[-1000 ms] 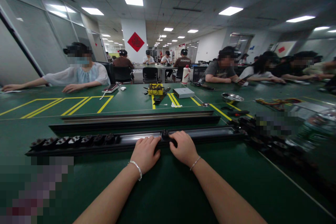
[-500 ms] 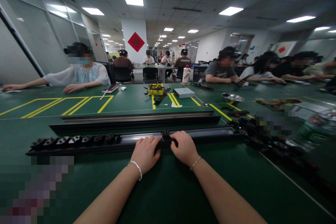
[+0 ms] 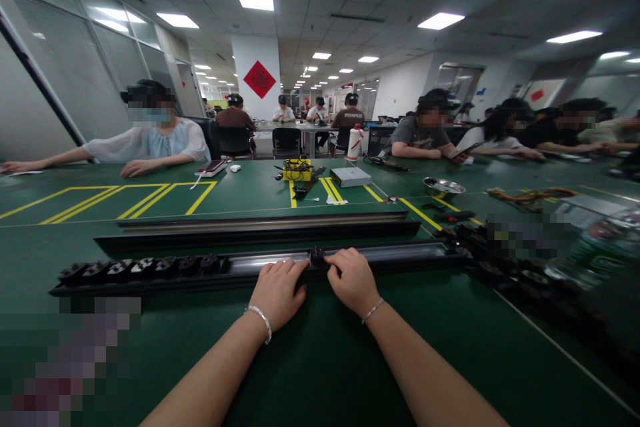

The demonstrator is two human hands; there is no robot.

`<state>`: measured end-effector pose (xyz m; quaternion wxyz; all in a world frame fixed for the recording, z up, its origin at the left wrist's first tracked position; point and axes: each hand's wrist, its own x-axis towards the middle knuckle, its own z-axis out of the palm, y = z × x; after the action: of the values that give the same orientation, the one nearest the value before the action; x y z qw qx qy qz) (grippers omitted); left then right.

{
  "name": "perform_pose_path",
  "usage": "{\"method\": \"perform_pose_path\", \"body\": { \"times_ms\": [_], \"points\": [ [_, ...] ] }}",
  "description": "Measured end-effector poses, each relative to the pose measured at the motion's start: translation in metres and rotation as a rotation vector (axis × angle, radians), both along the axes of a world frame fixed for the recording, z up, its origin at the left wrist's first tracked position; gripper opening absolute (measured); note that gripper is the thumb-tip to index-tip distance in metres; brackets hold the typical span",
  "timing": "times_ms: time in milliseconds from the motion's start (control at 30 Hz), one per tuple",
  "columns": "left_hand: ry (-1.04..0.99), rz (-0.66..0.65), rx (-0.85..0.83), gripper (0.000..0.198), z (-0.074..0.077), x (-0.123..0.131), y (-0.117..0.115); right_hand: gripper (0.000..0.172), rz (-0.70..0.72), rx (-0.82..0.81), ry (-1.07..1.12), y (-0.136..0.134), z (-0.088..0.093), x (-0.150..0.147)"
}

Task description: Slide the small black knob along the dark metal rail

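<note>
A long black metal channel (image 3: 400, 255) lies across the green table in front of me. Several small black modules (image 3: 165, 267) sit in a row in its left part. One more black module (image 3: 317, 256) stands in the channel between my hands. My left hand (image 3: 280, 290) touches this module's left side with the index finger, its thumb apart and its other fingers over the channel's near edge. From the right, my right hand (image 3: 353, 280) presses the module with its curled index finger; both hands pinch the module between them.
Two more dark rails (image 3: 260, 230) lie behind the channel. Black parts (image 3: 540, 280) and a plastic bottle (image 3: 600, 247) are at the right. Farther back are a metal bowl (image 3: 444, 187), a grey box (image 3: 350, 177) and a yellow box (image 3: 297, 170). People sit across the table.
The module between my hands has shifted very slightly to the right, and my fingers have moved a little with it.
</note>
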<state>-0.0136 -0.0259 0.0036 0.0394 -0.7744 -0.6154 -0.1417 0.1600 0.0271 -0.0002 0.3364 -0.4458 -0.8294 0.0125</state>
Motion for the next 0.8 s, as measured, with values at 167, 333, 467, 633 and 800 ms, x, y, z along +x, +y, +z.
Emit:
{"method": "perform_pose_path", "body": {
  "times_ms": [167, 333, 467, 633, 800],
  "points": [
    [0.01, -0.004, 0.0, 0.046, 0.0001, -0.0001, 0.0002, 0.021, -0.024, 0.001, 0.022, 0.0007, -0.0002, 0.0004],
    [0.015, 0.002, -0.023, 0.047, 0.0025, 0.0, -0.0001, 0.021, -0.031, 0.011, 0.029, 0.0012, -0.0012, 0.0004],
    [0.012, 0.015, -0.051, 0.048, 0.0046, 0.001, -0.0007, 0.022, -0.016, 0.022, 0.038, 0.0017, -0.0015, 0.0004],
    [0.012, 0.015, -0.052, 0.049, 0.0059, 0.0021, -0.0012, 0.023, 0.0, 0.028, 0.051, 0.0021, -0.0006, 0.0018],
    [0.028, 0.025, -0.068, 0.05, 0.007, 0.0025, -0.0012, 0.024, 0.013, 0.024, 0.058, 0.0026, 0.0002, 0.0029]
  ]
}}
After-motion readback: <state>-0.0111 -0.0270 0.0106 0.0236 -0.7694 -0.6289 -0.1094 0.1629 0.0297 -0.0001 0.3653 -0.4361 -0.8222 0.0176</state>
